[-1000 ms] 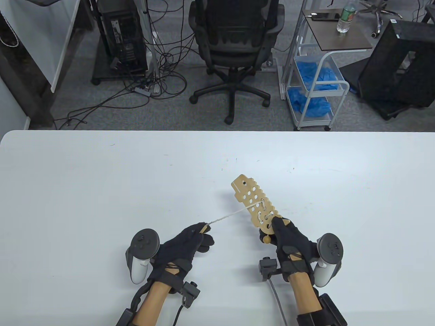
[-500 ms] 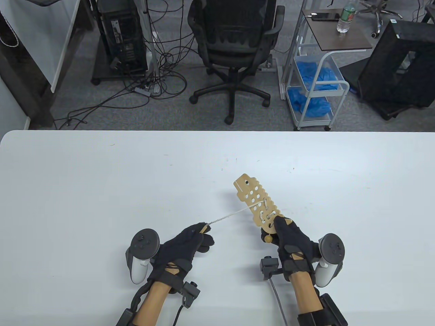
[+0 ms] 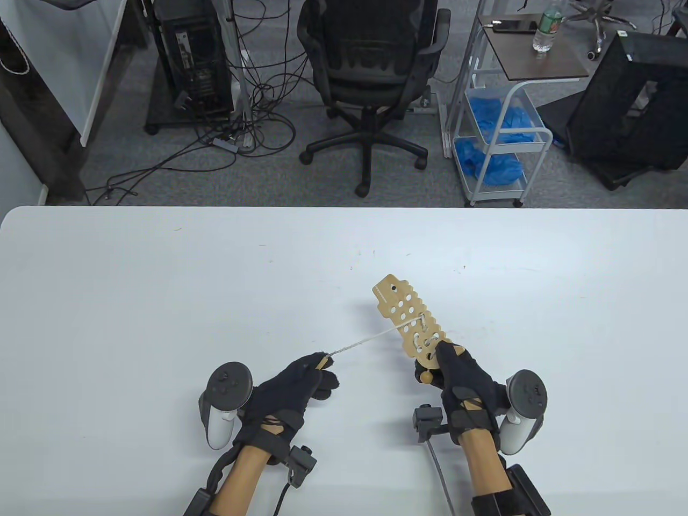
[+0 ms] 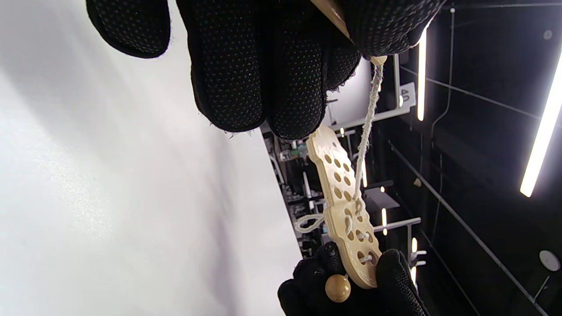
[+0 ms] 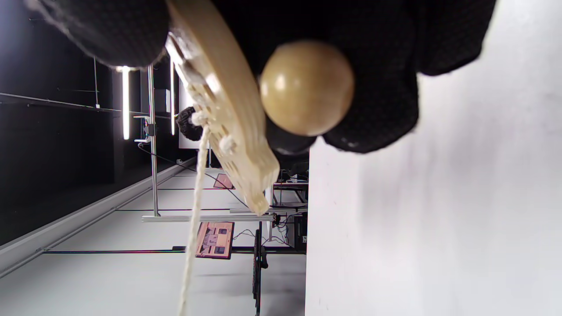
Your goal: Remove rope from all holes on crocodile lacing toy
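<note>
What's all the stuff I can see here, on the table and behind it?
Crocodile lacing toy: one, tan wood, held up over the table's near right.
Rope: one, white, taut from the toy to the left hand, still laced through the holes nearest the right hand.
Wooden ball: one, tan, below the toy.
Table: one, white.
Office chair: one, black, behind the table.
Cart: one, white, blue material inside.
Bottle: one, green-labelled, on the cart top.
Left hand: black glove, pinches the rope's wooden tip.
Right hand: black glove, grips the toy.

a white table (image 3: 161, 301) with rounded corners carries the scene; a few small dark marks are on its surface, near the middle.
</note>
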Demonstrator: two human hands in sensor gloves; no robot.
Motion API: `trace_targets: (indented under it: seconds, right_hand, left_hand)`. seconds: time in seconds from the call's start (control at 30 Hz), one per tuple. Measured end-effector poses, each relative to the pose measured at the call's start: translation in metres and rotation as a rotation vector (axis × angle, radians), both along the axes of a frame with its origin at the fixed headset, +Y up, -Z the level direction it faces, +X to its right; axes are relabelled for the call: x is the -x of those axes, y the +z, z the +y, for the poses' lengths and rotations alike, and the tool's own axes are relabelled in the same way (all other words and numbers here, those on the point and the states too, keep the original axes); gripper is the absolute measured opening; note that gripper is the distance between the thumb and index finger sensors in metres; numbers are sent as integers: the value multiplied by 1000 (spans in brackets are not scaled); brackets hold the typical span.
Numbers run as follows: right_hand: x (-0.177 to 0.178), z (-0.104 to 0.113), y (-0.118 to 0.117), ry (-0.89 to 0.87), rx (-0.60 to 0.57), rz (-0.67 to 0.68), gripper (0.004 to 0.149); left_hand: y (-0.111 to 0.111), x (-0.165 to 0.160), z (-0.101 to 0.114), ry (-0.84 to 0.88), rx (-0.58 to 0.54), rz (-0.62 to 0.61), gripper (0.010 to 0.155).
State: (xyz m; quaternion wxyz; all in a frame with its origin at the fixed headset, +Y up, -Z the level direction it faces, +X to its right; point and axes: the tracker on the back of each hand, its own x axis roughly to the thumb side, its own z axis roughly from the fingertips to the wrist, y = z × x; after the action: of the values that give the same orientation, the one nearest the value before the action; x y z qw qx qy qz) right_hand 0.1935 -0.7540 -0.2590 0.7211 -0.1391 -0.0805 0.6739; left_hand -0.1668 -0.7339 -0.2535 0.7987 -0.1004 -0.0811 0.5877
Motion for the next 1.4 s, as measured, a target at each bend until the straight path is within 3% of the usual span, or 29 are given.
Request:
trace_targets:
  seconds: [1.4]
  right_hand:
    - [-3, 7, 4, -44, 19, -32, 51]
  left_hand:
    - [1, -1, 1, -1, 2, 0, 53]
